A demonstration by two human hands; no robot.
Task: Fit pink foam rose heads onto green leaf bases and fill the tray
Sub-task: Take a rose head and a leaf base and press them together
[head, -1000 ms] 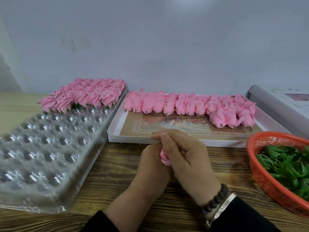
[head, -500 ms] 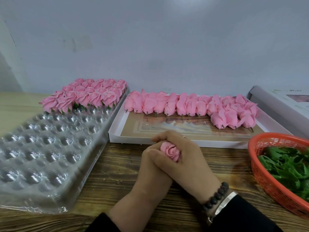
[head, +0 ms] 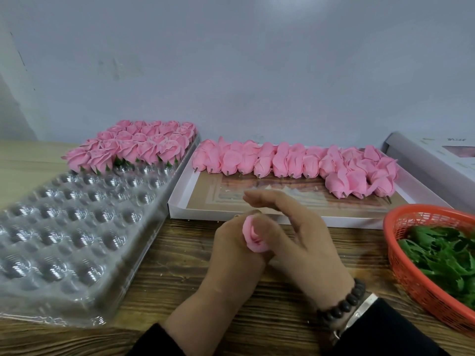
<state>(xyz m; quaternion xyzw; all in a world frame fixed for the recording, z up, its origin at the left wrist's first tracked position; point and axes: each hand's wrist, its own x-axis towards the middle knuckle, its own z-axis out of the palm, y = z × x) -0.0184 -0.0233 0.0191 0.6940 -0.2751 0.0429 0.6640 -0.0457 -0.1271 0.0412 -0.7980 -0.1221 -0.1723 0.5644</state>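
A pink foam rose head (head: 253, 236) sits in my left hand (head: 231, 253), whose fingers curl round it at the middle of the table. My right hand (head: 303, 235) lies just right of the rose with its fingers stretched out, lifted off the bloom. A clear plastic tray (head: 64, 227) with round cups lies at the left; finished roses with green bases (head: 133, 147) fill its far rows. Loose pink rose heads (head: 295, 163) lie in a row in a flat white box (head: 180, 196). Green leaf bases (head: 442, 253) fill an orange basket (head: 411, 273) at the right.
A wooden table (head: 167, 265) carries everything. A grey wall stands close behind the tray and box. A white printed box (head: 437, 155) leans at the far right. My right wrist wears a dark bead bracelet (head: 341, 301) and a silver bangle.
My right hand has opened and lifted its fingers away from the rose, which it covered before. The rose now shows in my left hand, turned bloom up.
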